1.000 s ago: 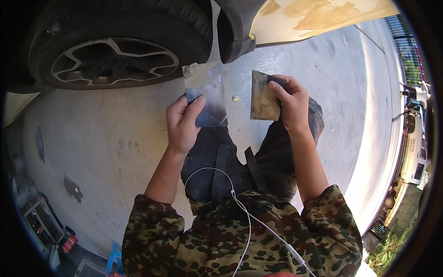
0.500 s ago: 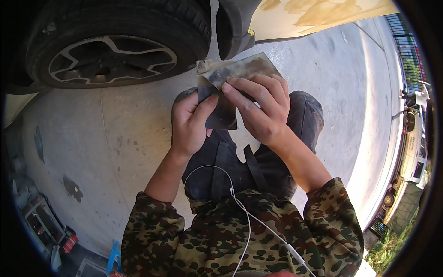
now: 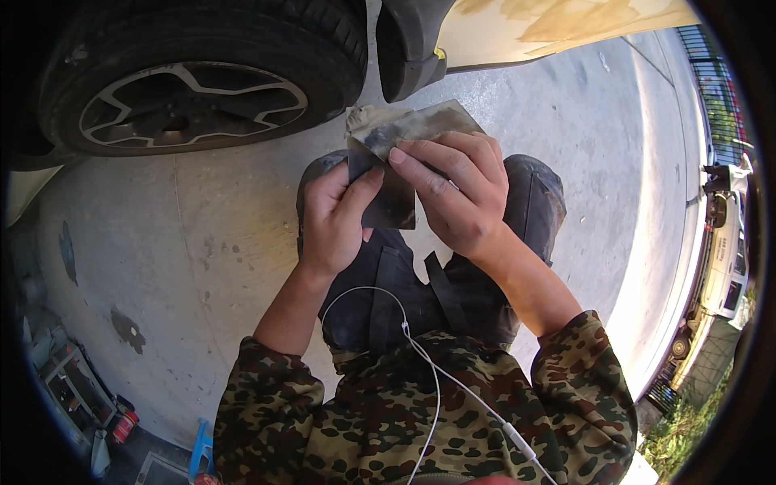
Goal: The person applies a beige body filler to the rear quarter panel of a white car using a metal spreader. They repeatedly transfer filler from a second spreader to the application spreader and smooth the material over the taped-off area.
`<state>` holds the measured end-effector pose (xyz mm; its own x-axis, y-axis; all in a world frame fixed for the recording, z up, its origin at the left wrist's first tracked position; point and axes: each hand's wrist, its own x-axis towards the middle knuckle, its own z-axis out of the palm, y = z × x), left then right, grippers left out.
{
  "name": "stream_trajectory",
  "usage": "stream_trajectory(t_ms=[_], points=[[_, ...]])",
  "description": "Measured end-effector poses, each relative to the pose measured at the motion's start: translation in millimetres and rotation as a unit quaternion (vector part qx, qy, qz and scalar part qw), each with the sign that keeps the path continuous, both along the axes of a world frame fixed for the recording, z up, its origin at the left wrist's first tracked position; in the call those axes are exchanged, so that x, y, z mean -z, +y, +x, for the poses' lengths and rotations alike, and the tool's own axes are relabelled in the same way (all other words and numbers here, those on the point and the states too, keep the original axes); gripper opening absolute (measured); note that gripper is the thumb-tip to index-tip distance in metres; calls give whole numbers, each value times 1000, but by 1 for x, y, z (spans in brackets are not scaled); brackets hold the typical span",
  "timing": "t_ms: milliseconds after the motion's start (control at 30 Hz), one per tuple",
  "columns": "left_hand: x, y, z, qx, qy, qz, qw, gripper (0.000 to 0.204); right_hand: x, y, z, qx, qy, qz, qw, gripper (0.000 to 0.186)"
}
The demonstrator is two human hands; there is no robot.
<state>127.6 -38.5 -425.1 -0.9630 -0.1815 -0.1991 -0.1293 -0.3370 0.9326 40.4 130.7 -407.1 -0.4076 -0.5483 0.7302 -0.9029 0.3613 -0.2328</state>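
Note:
Over my knees I hold two thin flat putty spreaders. My left hand [image 3: 331, 218] pinches the dark lower spreader [image 3: 393, 204] at its left edge, thumb on top. My right hand [image 3: 459, 187] is closed on the upper spreader [image 3: 436, 120], its fingers lying across the face. The two plates touch, the upper one tilted across the far part of the lower one. Pale, greyish-beige putty [image 3: 365, 120] clings to the far left end of the plates. My right fingers hide part of the upper plate.
A car wheel [image 3: 194, 109] stands at the far left, close to my hands. Right of it a pale car panel [image 3: 550, 28] carries beige patches above a dark trim piece [image 3: 412, 48]. A white earphone cable [image 3: 436, 388] hangs over my camouflage top. Equipment [image 3: 77, 388] lies lower left.
The upper spreader has tipped slightly, its far right corner now a little lower and further left. Both hands keep their hold and have barely moved.

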Motion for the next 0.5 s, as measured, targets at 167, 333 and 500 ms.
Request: stream_trajectory(t_ms=[167, 333, 500], points=[[-2, 0, 0, 8, -16, 2, 1000, 22, 0, 2, -1, -22, -18, 19, 999, 42], [-1, 2, -2, 11, -20, -15, 1000, 22, 2, 5, -3, -33, -31, 19, 999, 43], [3, 4, -2, 2, -25, -1, 1000, 20, 3, 6, -5, -19, -27, 14, 999, 43]])
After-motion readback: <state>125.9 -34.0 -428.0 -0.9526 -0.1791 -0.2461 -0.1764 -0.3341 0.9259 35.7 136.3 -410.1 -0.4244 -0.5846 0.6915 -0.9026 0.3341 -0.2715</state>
